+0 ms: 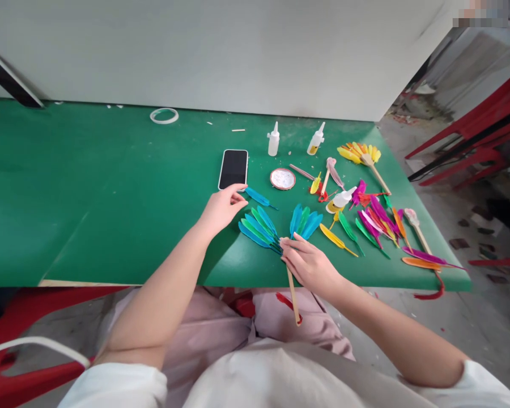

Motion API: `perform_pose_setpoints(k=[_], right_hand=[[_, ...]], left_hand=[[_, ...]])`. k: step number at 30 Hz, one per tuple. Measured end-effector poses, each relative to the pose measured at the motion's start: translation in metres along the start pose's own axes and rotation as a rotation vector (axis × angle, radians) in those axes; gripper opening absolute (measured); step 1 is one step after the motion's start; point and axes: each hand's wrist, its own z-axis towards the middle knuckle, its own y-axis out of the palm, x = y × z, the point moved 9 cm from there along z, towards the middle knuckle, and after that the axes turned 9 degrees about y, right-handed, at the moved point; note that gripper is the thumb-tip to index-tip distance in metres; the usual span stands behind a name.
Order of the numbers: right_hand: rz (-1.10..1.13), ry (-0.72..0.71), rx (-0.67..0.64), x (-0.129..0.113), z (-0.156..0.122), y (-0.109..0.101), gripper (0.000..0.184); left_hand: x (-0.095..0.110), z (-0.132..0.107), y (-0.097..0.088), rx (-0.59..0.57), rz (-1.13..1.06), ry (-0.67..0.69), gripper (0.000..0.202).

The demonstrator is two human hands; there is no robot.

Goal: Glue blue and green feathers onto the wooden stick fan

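My right hand (308,263) is closed on a wooden stick (293,299) that carries a fan of blue and green feathers (259,226) lying on the green table (89,198). The stick hangs past the table's front edge over my lap. My left hand (223,207) pinches the tip of a single blue feather (258,197) just below a black phone (233,169). A small bunch of blue and green feathers (305,221) lies right above my right hand.
To the right lie several loose coloured feathers (378,224), a finished yellow-orange feather fan (361,154), two white glue bottles (273,140), a third bottle lying down (342,199), and a round lid (283,178). A tape ring (164,115) sits far back. Red chairs stand at right.
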Motion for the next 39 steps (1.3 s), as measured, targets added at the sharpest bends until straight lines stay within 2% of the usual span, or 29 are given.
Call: perform_pose_setpoints(k=[2, 7, 10, 22, 27, 30, 35, 37, 39], right_hand=[[-0.024, -0.02, 0.01, -0.001, 0.0, 0.0, 0.014], [-0.037, -0.041, -0.005, -0.001, 0.002, 0.001, 0.015], [-0.037, -0.046, -0.008, -0.001, 0.003, 0.001, 0.014], [0.028, -0.067, 0.007, 0.0, 0.005, 0.0, 0.011], [0.025, -0.069, -0.046, 0.002, 0.007, 0.002, 0.014], [0.051, -0.035, -0.074, 0.006, 0.014, -0.004, 0.014], [0.118, 0.139, 0.166, 0.024, 0.043, -0.036, 0.007], [0.093, 0.153, 0.205, 0.023, 0.059, -0.035, 0.011], [0.041, 0.111, 0.172, 0.014, 0.077, -0.02, 0.019]], left_hand=[[0.0, -0.001, 0.0, -0.004, 0.026, -0.003, 0.039], [0.009, -0.002, 0.028, -0.116, 0.008, 0.031, 0.042], [0.011, -0.002, 0.037, -0.141, 0.002, 0.042, 0.047], [0.016, -0.005, 0.038, -0.129, 0.099, 0.085, 0.043], [0.017, -0.005, 0.035, -0.115, 0.115, 0.1, 0.044], [0.016, -0.005, 0.034, -0.118, 0.107, 0.095, 0.044], [0.016, -0.005, 0.036, -0.124, 0.07, 0.103, 0.043], [0.014, -0.004, 0.034, -0.109, 0.047, 0.098, 0.044], [0.013, -0.002, 0.025, -0.047, 0.023, 0.1, 0.043]])
